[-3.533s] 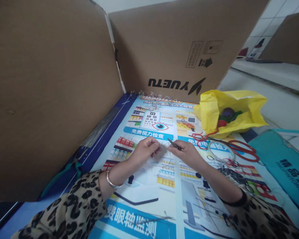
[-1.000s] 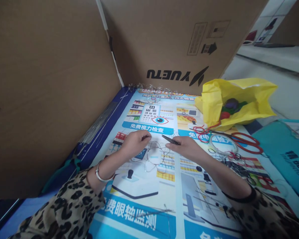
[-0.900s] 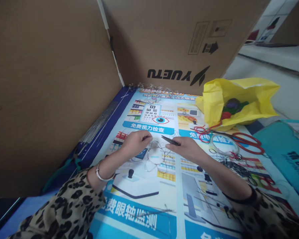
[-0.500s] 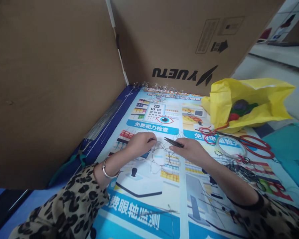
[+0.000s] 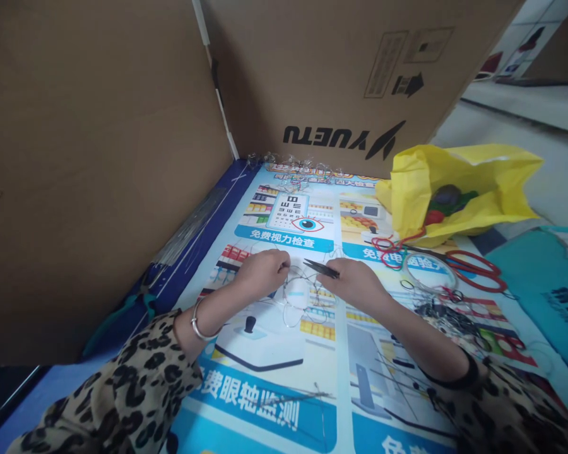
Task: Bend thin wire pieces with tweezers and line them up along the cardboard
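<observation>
Brown cardboard panels (image 5: 341, 69) wall off the back and left of a printed poster (image 5: 260, 353) in the head view, both cut off by the frame. Thin wire loops (image 5: 316, 293) lie on the poster between the hands, so fine that their ends are hard to follow. The left hand (image 5: 264, 272) has its fingers curled together beside them; its fingertips are hidden, so I cannot tell whether they pinch the wire. The right hand (image 5: 353, 285) grips dark pointed pliers (image 5: 322, 269), tips towards the left hand, handles mostly covered by the palm. Both leopard-print sleeves (image 5: 132, 378) run out of frame. At right, a yellow bag (image 5: 411, 189) gapes over a shadowed purple ball and something red; red-handled scissors (image 5: 478, 271) lie partly under a pale coil (image 5: 409, 277), near a teal pouch (image 5: 534, 284) cut off by the edge
</observation>
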`<state>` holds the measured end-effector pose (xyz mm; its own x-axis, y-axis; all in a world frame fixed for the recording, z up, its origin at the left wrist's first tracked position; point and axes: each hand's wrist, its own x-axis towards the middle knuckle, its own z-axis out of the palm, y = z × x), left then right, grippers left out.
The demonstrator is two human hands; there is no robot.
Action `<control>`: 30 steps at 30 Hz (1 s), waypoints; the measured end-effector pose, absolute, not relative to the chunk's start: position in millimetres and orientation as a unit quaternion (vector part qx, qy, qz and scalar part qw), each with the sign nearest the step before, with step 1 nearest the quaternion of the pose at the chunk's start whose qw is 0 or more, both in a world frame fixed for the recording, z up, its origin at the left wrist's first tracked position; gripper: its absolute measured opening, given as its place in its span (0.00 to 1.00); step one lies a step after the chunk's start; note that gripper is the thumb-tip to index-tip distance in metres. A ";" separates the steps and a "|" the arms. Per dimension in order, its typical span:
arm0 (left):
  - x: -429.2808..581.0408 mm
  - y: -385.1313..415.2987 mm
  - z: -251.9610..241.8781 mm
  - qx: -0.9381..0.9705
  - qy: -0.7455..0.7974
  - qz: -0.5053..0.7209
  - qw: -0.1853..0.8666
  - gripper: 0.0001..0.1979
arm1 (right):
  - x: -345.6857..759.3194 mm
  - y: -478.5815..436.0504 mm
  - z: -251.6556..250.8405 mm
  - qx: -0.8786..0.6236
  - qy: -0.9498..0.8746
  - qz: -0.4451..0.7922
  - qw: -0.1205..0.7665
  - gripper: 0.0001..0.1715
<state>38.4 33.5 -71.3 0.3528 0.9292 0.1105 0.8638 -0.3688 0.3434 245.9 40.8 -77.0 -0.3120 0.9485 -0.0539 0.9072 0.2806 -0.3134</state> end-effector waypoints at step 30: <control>36.0 19.9 -40.4 0.879 0.460 0.110 0.062 0.09 | 261.1 44.3 -64.3 -0.563 -0.702 0.324 0.292 0.22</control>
<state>36.0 19.9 -40.4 0.5528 0.8223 0.1353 0.7949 -0.5690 0.2106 261.1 44.3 -64.3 -0.1956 0.9797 0.0449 0.6021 0.1561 -0.7830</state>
